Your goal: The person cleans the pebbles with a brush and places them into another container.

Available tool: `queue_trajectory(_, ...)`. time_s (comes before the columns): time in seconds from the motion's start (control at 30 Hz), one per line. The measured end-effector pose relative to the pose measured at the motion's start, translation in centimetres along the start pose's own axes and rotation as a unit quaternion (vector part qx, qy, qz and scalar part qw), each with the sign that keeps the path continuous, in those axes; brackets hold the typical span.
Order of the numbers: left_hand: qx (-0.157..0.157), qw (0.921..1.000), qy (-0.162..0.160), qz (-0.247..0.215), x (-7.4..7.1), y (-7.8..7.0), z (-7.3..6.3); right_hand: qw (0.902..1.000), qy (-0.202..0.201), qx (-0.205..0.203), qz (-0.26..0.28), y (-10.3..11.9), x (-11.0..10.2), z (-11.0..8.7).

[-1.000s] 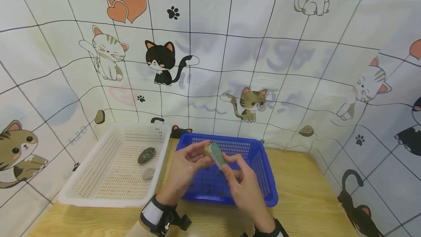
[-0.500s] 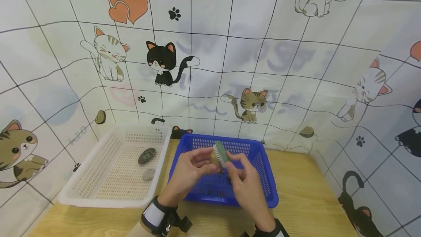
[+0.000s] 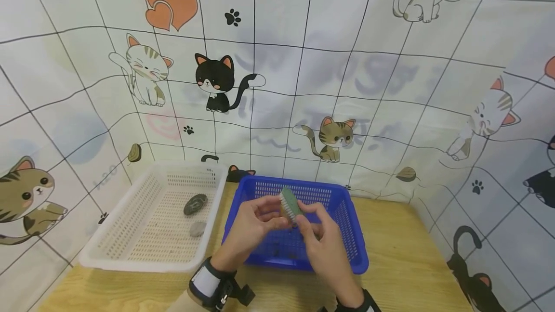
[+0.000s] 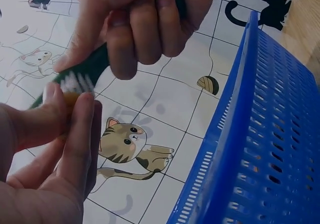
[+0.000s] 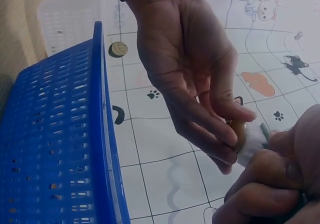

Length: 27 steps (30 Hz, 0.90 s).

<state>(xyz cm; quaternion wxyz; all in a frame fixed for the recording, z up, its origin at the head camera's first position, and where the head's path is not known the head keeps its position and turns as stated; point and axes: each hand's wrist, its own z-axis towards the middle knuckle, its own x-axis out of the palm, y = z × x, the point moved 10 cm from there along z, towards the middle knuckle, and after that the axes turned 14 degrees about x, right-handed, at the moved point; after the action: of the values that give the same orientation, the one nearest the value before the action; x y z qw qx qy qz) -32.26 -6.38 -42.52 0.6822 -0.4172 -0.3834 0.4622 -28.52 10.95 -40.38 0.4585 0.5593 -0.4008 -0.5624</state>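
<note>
Over the blue basket, my left hand [image 3: 249, 227] pinches a yellowish-brown stone [image 5: 239, 133] between thumb and fingertips. My right hand [image 3: 324, 244] grips a green scrubbing brush [image 3: 293, 202], its thumb lying along the brush back. White bristles [image 4: 77, 82] lie against the stone in the left wrist view. Most of the stone is hidden behind the brush and the left fingers in the head view. In the right wrist view, the curled right fingers cover much of the brush.
The blue basket [image 3: 359, 254] stands on the wooden table [image 3: 399, 254], with several small dark bits in it. To its left is a white basket [image 3: 93, 249] holding a dark streaked stone [image 3: 195, 204] and a pale grey stone [image 3: 197, 228]. A cat-print sheet [image 3: 277, 71] hangs behind.
The brush has shifted slightly across the stone, which first turned more into view and is now mostly covered by the bristles. Both hands keep their hold; the left has moved slightly right.
</note>
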Motion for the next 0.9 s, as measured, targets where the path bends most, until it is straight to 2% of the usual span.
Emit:
queue_trajectory(0.1,0.001,1.0000,0.004,-0.004,0.4,-0.3,0.0,0.9999,-0.013,0.005,-0.002,-0.1,-0.6,0.3)
queue_trajectory(0.23,0.001,0.9999,-0.017,-0.003,0.2,-0.5,0.2,0.9998,-0.014,0.011,-0.005,-0.1,-1.0,0.5)
queue_trajectory(0.4,0.004,0.9982,-0.060,-0.005,-0.7,-0.6,0.6,0.9998,0.011,0.014,-0.004,0.1,-0.7,0.5)
queue_trajectory(0.47,0.007,0.9978,-0.066,-0.004,-1.1,-0.6,0.7,0.9997,0.024,0.006,-0.003,0.2,-0.4,0.5)
queue_trajectory(0.57,0.007,0.9980,-0.063,0.001,-1.2,-0.6,0.7,0.9995,0.031,-0.010,0.002,0.3,-0.1,0.4)
queue_trajectory(0.67,-0.001,0.9989,-0.046,0.006,-0.7,-0.4,0.5,0.9993,0.031,-0.019,0.006,0.4,-0.1,0.4)
queue_trajectory(0.8,-0.008,0.9998,-0.018,-0.002,0.2,-0.4,0.4,0.9997,0.010,-0.020,0.005,0.1,-0.5,0.6)
queue_trajectory(0.9,-0.003,0.9998,-0.019,-0.009,0.3,-0.5,0.4,0.9999,-0.006,-0.016,0.001,0.0,-0.8,0.7)
